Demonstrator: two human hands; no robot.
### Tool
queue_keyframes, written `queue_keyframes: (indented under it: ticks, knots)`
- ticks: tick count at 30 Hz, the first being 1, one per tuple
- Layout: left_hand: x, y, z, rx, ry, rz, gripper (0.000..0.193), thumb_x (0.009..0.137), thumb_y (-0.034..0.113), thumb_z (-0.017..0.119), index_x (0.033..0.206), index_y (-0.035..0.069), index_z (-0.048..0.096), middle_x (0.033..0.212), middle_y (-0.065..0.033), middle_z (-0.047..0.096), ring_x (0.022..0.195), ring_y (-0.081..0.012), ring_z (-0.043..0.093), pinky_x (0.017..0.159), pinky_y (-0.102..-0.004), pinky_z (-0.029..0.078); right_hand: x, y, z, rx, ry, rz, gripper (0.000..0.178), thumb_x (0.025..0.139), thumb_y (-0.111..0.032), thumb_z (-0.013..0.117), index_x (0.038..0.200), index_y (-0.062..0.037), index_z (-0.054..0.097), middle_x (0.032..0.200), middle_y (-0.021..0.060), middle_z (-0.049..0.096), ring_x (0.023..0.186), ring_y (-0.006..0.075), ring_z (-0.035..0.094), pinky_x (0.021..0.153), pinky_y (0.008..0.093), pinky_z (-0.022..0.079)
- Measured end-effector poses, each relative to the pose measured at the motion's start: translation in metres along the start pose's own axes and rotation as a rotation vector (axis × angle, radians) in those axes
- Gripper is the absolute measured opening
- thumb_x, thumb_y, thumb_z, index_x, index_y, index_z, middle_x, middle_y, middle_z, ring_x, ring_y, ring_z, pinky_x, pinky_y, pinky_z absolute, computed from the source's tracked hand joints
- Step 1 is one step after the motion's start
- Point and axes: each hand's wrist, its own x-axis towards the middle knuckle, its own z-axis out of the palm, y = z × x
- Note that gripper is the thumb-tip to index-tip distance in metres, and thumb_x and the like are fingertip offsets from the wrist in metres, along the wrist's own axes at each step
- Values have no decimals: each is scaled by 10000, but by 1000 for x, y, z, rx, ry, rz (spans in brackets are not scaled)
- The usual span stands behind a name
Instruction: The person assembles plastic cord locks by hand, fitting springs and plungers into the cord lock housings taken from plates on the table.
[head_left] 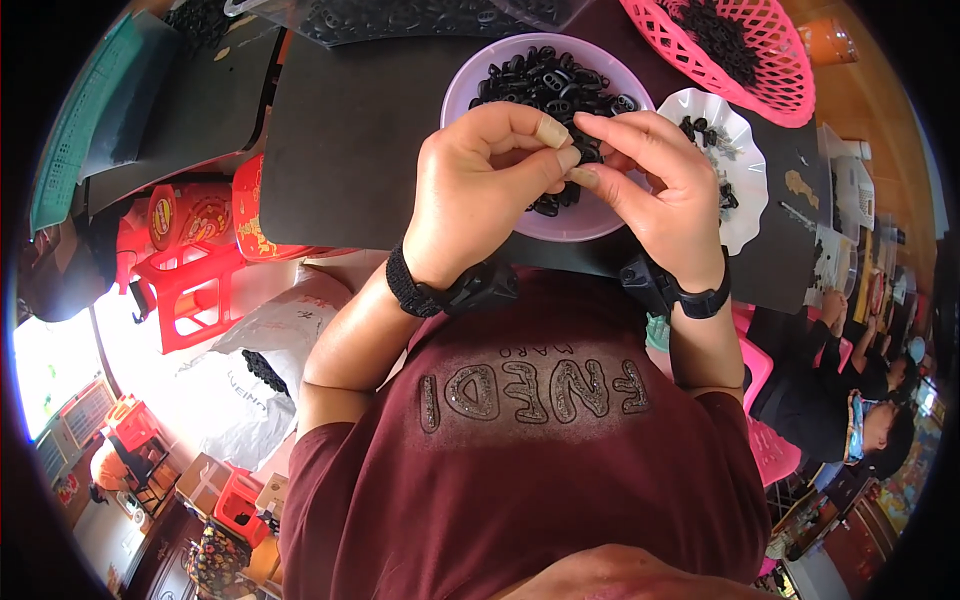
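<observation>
Above a lavender bowl point(455, 95), my left hand point(478, 175) and my right hand point(665, 185) meet fingertip to fingertip. Both are closed in a pinch around a small black plastic piece, mostly hidden by the fingers. Tan tape wraps my left index fingertip and the tip of my right thumb. Many black two-holed cord locks point(555, 80) fill the bowl under my hands. Just right of my right hand lies a white fluted plate point(745, 185) with small black parts and clear bits on it.
A pink lattice basket point(790, 95) of black pieces stands at the far right of the dark table point(340, 150). Across the far edge is a clear container point(400, 20) of black parts. Red stools point(190, 285) and a white sack point(240, 400) are on the left; people sit at right.
</observation>
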Motion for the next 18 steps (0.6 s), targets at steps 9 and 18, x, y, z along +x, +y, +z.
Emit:
queue_keyframes:
  ticks: [9,18]
  knots:
    - [0,6,-1,-42,-36,-23,79,856,-32,662,925,-17,628,836,-58,690,721,-92,650,666,-210,540,-1,-4,3,-103,52,-95,387,721,25,760,1092,-66,699,930,81,659,727,162,649,651,266,536]
    - [0,1,0,-23,-21,-7,73,850,-50,652,854,0,598,786,-43,669,708,-81,643,646,-206,530,-2,2,7,-176,73,-179,317,726,16,742,1032,-53,696,913,105,668,778,248,655,679,313,540]
